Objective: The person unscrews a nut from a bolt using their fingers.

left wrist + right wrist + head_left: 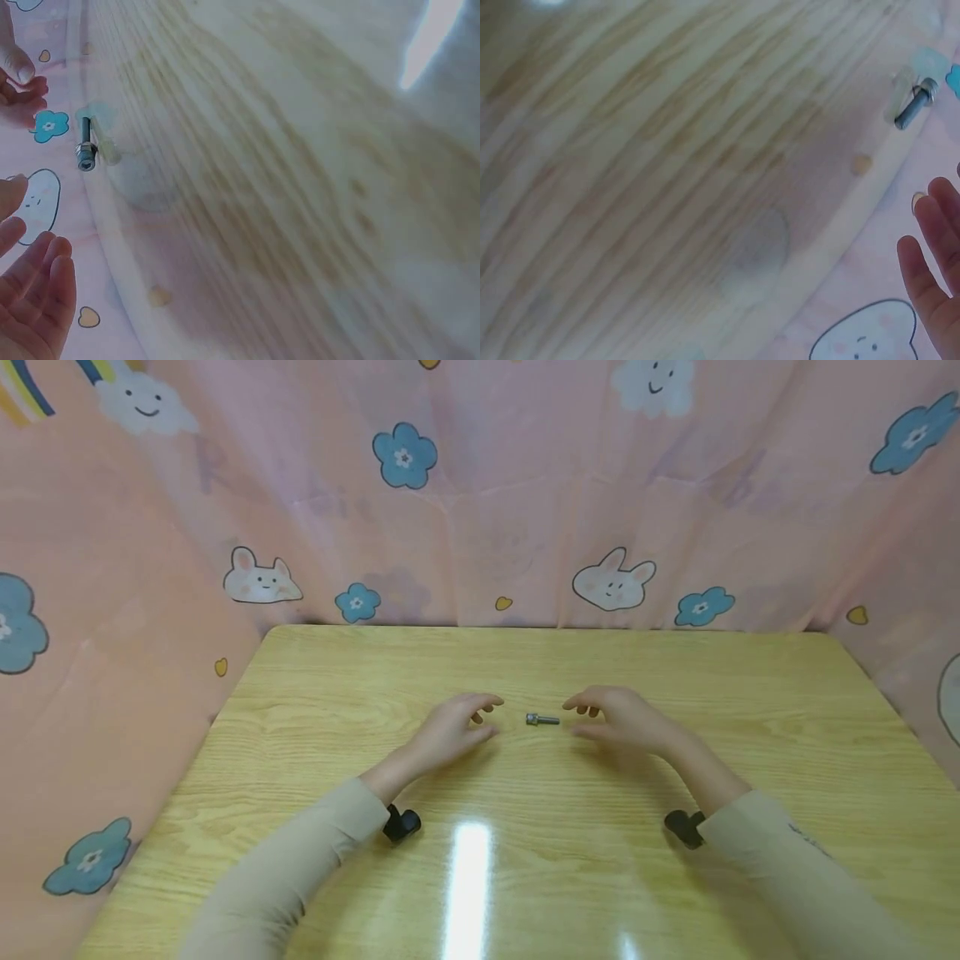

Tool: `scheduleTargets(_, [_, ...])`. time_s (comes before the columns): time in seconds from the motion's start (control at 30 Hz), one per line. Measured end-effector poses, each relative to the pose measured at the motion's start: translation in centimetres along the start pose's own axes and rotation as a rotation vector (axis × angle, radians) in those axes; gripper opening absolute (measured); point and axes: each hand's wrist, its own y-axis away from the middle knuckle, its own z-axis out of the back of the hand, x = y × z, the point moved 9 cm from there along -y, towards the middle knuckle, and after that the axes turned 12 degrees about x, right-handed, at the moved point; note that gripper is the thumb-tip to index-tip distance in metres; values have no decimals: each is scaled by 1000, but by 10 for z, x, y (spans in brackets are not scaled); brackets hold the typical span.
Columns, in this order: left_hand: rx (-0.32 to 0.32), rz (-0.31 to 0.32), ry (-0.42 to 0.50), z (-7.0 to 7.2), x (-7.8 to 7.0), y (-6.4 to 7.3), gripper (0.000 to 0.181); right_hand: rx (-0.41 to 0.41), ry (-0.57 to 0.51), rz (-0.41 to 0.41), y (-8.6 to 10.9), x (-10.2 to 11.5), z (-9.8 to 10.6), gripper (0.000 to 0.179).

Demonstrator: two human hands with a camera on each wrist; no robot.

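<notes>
A small metal socket-head bolt (543,720) lies on the wooden table between the two hands, its head toward the left and its shank toward the right. A ring, perhaps a nut or washer, sits close to the head of the bolt (86,150) in the left wrist view. My left hand (456,727) hovers to the left of it, fingers loosely bent and apart from the thumb, holding nothing. On the other side my right hand (618,720) is held much the same way, its fingertips near the shank end of the bolt (916,103) without touching it.
The glossy wooden table (337,685) reflects a bright light strip toward its front. A pink curtain (495,518) printed with flowers, rabbits and clouds hangs behind and around it. Black wrist devices (402,824) show below the sleeves.
</notes>
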Motion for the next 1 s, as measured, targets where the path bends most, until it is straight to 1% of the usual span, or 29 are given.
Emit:
scheduleTargets(0.17, [47,37,26,-10,4,-13,39,12,-37,-12,-15,2,-6,30])
scheduleTargets(0.23, [64,50,23,-14,4,-17,37,11,-49,-16,-19,2,-8,30])
scheduleTargets(0.37, [103,62,-34,-20,1,-23,37,-2,-31,-7,-28,2,-11,28])
scheduleTargets(0.47, [121,44,-83,-23,-3,-28,38,0,-18,4,-33,1,-12,26])
scheduleTargets(0.57, [118,35,-91,-26,-5,-33,37,16,-29,2,-37,-1,-15,25])
scheduleTargets(0.63, [123,57,-74,-28,-4,-37,35,27,-40,-4,-39,-2,-17,25])
scheduleTargets(0.77, [119,98,-45,-28,-2,-47,29,23,-40,-19,-43,-2,-18,27])
scheduleTargets(0.9, [114,102,-47,-30,-2,-55,24,24,-21,-14,-48,0,-19,25])
scheduleTargets(1.0, [120,113,-49,-32,0,-58,23,28,1,11,-52,4,-20,22])
